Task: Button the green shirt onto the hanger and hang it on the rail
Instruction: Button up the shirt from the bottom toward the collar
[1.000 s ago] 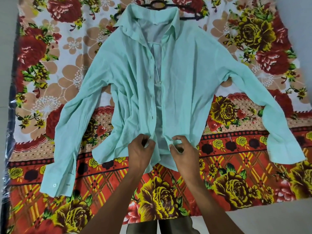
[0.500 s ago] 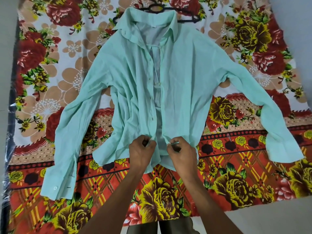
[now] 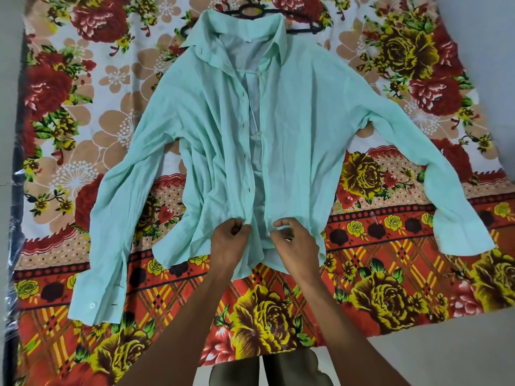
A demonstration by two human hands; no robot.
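Your left hand (image 3: 228,240) and right hand (image 3: 292,240) each pinch a front edge of the green shirt (image 3: 306,129); it looks light and limp, so grip close beside the lowest button.

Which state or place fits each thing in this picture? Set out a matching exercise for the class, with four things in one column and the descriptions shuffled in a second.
Things:
1. green shirt
2. hanger
3. left hand
4. right hand

Descriptions:
A. pinches the placket edge with buttonholes
B. lies flat, front open
C. pinches the placket edge with a button
D. black, shows behind the collar

Pairs: 1-B, 2-D, 3-A, 4-C
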